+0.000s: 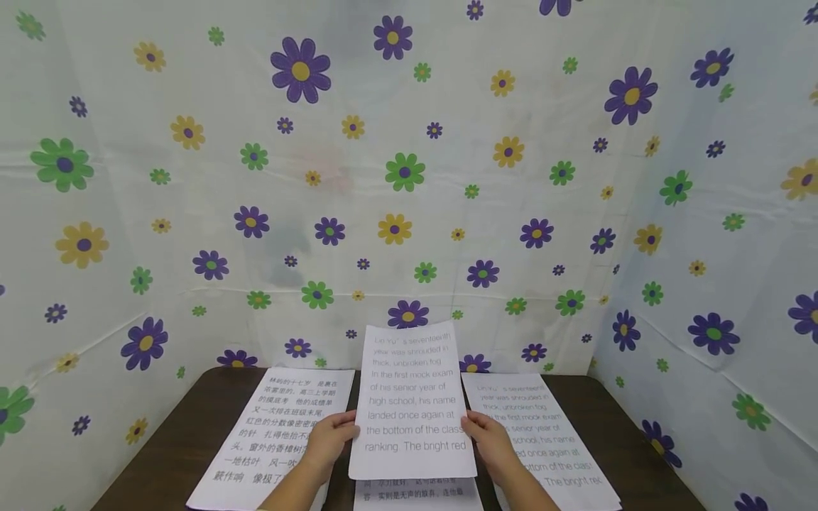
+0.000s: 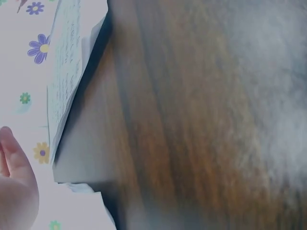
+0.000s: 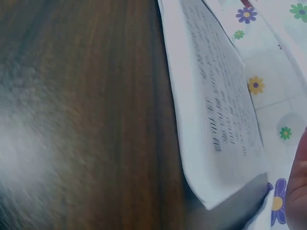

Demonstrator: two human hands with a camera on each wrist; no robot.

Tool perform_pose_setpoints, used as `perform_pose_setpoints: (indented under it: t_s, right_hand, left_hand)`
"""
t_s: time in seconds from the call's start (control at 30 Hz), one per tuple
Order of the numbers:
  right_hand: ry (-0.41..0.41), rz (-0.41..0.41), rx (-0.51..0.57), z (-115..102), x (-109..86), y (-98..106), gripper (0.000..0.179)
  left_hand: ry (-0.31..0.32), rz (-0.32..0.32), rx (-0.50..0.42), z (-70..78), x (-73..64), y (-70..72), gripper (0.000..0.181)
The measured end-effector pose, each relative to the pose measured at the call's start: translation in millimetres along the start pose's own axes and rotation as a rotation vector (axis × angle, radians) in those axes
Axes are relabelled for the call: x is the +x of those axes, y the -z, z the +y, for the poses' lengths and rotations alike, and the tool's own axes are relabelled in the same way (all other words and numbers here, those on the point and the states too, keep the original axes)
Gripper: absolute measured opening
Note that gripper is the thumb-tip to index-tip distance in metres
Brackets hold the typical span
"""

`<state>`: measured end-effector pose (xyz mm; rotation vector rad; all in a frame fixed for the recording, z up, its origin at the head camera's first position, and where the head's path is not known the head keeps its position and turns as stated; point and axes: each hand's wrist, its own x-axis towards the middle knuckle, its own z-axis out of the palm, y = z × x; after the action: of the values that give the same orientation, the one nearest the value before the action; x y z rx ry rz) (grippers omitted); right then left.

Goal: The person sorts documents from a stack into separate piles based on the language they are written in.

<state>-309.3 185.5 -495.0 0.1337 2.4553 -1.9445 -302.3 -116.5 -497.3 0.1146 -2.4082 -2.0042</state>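
Note:
A white sheet of paper point(image 1: 412, 397) with large printed English text is held up in the middle of the head view, tilted towards me. My left hand point(image 1: 334, 436) pinches its left edge, thumb on the front. On the opposite edge my right hand point(image 1: 495, 443) grips it the same way. Under it lies a page of Chinese text point(image 1: 418, 497), mostly covered. Each wrist view catches only part of a hand: the left hand point(image 2: 17, 187) at the left border, the right hand point(image 3: 297, 191) at the right border.
On the dark wooden table point(image 1: 172, 426), a stack of Chinese-text paper point(image 1: 281, 426) lies at left and an English-text stack point(image 1: 543, 440) at right, both partly behind my forearms. A flower-patterned cloth point(image 1: 447, 184) surrounds the table's back and sides.

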Motion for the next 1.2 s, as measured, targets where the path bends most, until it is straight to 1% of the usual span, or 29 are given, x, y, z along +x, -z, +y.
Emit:
perform_pose_setpoints:
  t_s: [0.13, 0.23, 0.47, 0.57, 0.7, 0.77, 0.9, 1.07, 1.2]
  right_hand:
    - [0.012, -0.02, 0.009, -5.2, -1.1, 3.7, 0.045]
    - [0.032, -0.023, 0.004, -8.8, -1.9, 6.3, 0.044]
    - [0.037, 0.003, 0.015, -17.4, -4.6, 12.6, 0.044]
    - [0.042, 0.018, 0.018, -22.4, -6.2, 15.4, 0.044]
    - [0.049, 0.044, 0.019, -28.1, -6.9, 19.2, 0.043]
    - [0.049, 0.058, 0.016, -30.4, -7.6, 21.8, 0.042]
    - [0.044, 0.079, 0.006, -35.1, -10.5, 29.4, 0.042]
    - [0.043, 0.11, 0.001, -34.3, -11.4, 42.7, 0.042]
    - [0.034, 0.131, 0.001, -34.4, -12.9, 54.8, 0.041]
  left_hand:
    - [-0.008, -0.027, -0.043, 2.5, -0.4, 5.5, 0.05]
    - [-0.015, -0.041, -0.067, 5.1, 0.0, 7.7, 0.05]
    - [-0.036, -0.061, -0.153, 16.7, -3.8, 11.5, 0.049]
    - [-0.044, -0.071, -0.168, 21.7, -6.2, 12.5, 0.05]
    - [-0.04, -0.073, -0.162, 28.1, -8.4, 11.4, 0.05]
    - [-0.037, -0.076, -0.16, 31.4, -9.0, 9.2, 0.05]
    - [-0.049, -0.087, -0.196, 37.5, -11.1, 2.7, 0.05]
    - [-0.076, -0.118, -0.234, 42.5, -11.4, -10.3, 0.051]
    - [-0.093, -0.153, -0.241, 47.4, -12.0, -21.9, 0.051]
